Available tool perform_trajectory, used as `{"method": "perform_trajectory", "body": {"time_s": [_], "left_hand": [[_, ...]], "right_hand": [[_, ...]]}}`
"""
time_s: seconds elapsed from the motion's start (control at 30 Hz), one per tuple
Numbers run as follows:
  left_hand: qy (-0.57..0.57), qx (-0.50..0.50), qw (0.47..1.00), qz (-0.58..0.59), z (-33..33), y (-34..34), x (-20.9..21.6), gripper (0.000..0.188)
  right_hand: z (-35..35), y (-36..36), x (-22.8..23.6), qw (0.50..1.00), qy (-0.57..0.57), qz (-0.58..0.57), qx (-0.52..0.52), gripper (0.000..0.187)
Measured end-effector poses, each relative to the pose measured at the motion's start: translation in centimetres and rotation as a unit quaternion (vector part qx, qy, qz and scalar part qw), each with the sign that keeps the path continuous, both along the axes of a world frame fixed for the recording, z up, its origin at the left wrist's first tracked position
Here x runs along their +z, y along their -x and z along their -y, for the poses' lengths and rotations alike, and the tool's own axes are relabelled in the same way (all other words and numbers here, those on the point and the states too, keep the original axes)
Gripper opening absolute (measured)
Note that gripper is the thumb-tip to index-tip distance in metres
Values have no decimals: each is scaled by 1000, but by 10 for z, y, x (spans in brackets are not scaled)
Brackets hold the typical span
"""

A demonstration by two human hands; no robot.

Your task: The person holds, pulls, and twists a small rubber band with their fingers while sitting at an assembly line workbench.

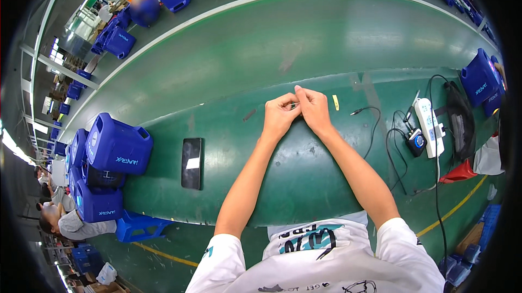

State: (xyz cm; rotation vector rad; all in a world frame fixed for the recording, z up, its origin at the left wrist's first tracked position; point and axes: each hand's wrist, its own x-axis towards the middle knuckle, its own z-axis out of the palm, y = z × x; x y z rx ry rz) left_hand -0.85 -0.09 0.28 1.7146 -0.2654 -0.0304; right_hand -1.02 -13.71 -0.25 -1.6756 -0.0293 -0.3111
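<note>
Over the green table (293, 195), both forearms reach forward and the hands meet near its middle. My left hand (278, 114) is closed in a pinch, its fingertips against the other hand. My right hand (315, 110) is also closed, thumb and fingers pressed together. A thin, pale sliver shows between the fingertips, too small to name. Just right of the hands lies a short yellow strip (336, 102). Further right, a black cable (375, 124) with a plug at its end curves over the table.
A black phone (191, 163) lies left of my arms. Blue plastic cases (119, 143) are stacked at the left edge. To the right are a white power strip (429, 127), a small black device with a blue dial (417, 142) and a black bag (461, 121). A blue stool (140, 226) stands below left.
</note>
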Motion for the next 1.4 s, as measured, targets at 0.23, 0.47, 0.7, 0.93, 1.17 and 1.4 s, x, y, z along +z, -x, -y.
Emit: {"method": "perform_trajectory", "body": {"time_s": [0.23,0.47,0.7,0.93,1.17,1.4], "left_hand": [[104,-26,994,-9,6,2,7,5],[28,4,997,67,3,4,3,6],[-69,40,979,189,6,1,7,13],[-49,21,986,158,6,-1,2,12],[-37,7,991,128,9,1,6,10],[-6,0,994,108,1,-6,-2,9]], "right_hand": [[1,0,-1,997,-59,-38,14,61],[-2,3,4,1000,4,-23,3,59],[-5,4,7,999,-12,-17,-31,57],[-6,4,9,999,27,16,-45,52],[-1,1,0,999,-27,8,-38,49],[-2,-1,-2,999,13,-4,-46,47]]}}
